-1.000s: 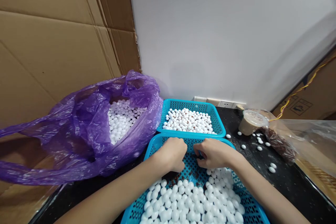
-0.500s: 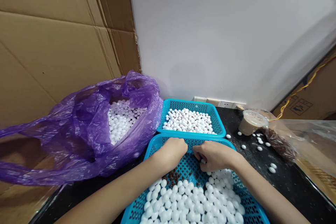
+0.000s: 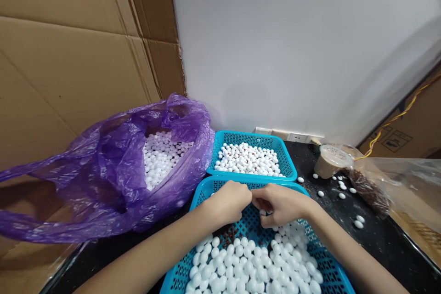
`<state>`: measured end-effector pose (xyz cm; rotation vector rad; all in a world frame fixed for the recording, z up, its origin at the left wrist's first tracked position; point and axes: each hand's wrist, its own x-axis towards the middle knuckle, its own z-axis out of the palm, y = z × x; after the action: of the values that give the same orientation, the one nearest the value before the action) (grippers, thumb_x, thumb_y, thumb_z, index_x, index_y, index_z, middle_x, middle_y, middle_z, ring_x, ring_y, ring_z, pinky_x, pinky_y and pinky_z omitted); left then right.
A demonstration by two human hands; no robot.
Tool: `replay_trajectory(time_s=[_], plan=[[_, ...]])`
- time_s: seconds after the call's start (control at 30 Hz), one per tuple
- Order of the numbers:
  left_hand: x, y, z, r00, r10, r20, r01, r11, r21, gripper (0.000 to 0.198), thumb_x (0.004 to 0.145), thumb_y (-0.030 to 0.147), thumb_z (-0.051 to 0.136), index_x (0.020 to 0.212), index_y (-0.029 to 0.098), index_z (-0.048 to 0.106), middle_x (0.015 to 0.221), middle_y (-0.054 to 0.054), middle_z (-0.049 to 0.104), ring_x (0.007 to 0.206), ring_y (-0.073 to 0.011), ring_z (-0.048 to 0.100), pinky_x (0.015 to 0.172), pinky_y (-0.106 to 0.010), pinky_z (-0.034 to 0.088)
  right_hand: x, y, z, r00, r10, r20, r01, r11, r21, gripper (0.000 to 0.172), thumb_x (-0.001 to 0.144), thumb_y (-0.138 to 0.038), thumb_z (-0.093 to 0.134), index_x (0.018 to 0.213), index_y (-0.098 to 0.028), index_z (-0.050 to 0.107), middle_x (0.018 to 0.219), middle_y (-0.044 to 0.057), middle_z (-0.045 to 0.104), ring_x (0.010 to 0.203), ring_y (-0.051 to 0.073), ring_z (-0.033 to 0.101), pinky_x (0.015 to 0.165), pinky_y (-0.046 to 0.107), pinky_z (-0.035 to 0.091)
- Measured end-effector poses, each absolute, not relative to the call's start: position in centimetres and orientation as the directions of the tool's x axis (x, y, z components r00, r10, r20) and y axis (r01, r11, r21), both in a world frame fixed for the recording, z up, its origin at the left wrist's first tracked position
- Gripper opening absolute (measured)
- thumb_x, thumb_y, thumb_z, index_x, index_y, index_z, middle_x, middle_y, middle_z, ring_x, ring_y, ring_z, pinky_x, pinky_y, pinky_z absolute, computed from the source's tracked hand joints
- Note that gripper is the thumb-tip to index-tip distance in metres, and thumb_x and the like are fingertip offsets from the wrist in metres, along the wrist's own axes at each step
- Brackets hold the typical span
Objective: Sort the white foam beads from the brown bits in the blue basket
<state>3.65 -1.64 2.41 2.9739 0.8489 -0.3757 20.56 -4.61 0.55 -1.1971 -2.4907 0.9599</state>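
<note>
Both my hands are over the far end of the front blue basket [image 3: 203,188], which holds many white balls [image 3: 241,266] and dark brown crumbs [image 3: 228,235]. My left hand [image 3: 231,201] is closed with its fingers turned away, so what it grips is hidden. Right beside it, my right hand [image 3: 283,204] curls its fingers inward, and a white ball [image 3: 262,212] shows in its grasp. The fingertips of the two hands meet or nearly meet; I cannot tell whether they share one item.
A second blue basket [image 3: 289,161] of brown-flecked white balls stands behind, against the wall. At left lies an open purple plastic bag [image 3: 193,161] of white balls. Rightward are a lidded cup [image 3: 325,167], a bag of brown bits [image 3: 368,193] and loose balls [image 3: 359,224] on the black counter [image 3: 389,250].
My left hand has moved right, closing the gap to my right hand. The right hand has shifted only slightly, its fingers still curled around a white ball.
</note>
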Motion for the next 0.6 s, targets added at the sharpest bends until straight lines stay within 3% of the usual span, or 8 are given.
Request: replay_trajectory(time_s=[0.17, 0.27, 0.33, 0.47, 0.6], plan=[[3.4, -0.7, 1.7, 0.878, 0.464, -0.119, 0.476, -0.875, 0.092, 0.008, 0.064, 0.008, 0.057, 0.06, 0.015, 0.062, 0.06, -0.005, 0.063, 0.062, -0.0227, 0.063, 0.055, -0.027, 0.046, 21.2, -4.2, 0.6, -0.624, 0.779, 0.065, 0.231, 0.263, -0.937, 0.015, 0.063, -0.01, 0.056, 0.071, -0.018, 0.046, 0.055, -0.008, 0.039, 0.048, 0.006, 0.035, 0.044, 0.018, 0.029], [3.3, -0.3, 1.8, 0.915, 0.396, -0.084, 0.404, -0.886, 0.229, 0.008, 0.071, 0.013, 0.053, 0.07, 0.015, 0.061, 0.065, -0.003, 0.063, 0.061, -0.0192, 0.061, 0.054, -0.025, 0.044, 21.8, -3.8, 0.5, -0.539, 0.824, 0.175, -0.034, 0.186, -0.982, 0.014, 0.069, -0.019, 0.062, 0.081, -0.018, 0.054, 0.061, -0.006, 0.044, 0.045, 0.004, 0.034, 0.041, 0.018, 0.029], [3.4, -0.2, 2.0, 0.932, 0.361, -0.04, 0.348, -0.855, 0.385, 0.011, 0.077, 0.014, 0.048, 0.08, 0.016, 0.058, 0.074, -0.003, 0.063, 0.065, -0.0164, 0.061, 0.058, -0.024, 0.045, 22.1, -3.6, 0.5, -0.499, 0.847, 0.184, -0.137, 0.132, -0.982, 0.017, 0.073, -0.025, 0.062, 0.089, -0.019, 0.058, 0.063, -0.005, 0.047, 0.041, 0.004, 0.034, 0.036, 0.017, 0.028], [3.8, -0.1, 2.5, 0.912, 0.408, -0.038, 0.277, -0.544, 0.792, 0.013, 0.087, 0.02, 0.037, 0.094, 0.015, 0.047, 0.084, -0.003, 0.059, 0.055, -0.01, 0.058, 0.052, -0.022, 0.046, 22.1, -3.5, 0.7, -0.386, 0.893, 0.232, -0.307, 0.113, -0.945, 0.009, 0.075, -0.026, 0.061, 0.081, -0.02, 0.064, 0.061, -0.004, 0.049, 0.039, 0.005, 0.04, 0.03, 0.015, 0.029], [4.3, 0.4, 2.9, 0.827, 0.563, 0.012, 0.13, -0.211, 0.969, 0.014, 0.089, 0.029, 0.04, 0.093, 0.016, 0.043, 0.082, -0.002, 0.055, 0.055, -0.0091, 0.058, 0.048, -0.021, 0.047, 22.0, -3.4, 1.1, -0.234, 0.944, 0.235, -0.391, 0.13, -0.911, 0.006, 0.076, -0.025, 0.061, 0.08, -0.021, 0.061, 0.054, -0.006, 0.044, 0.036, 0.004, 0.036, 0.029, 0.013, 0.029]])
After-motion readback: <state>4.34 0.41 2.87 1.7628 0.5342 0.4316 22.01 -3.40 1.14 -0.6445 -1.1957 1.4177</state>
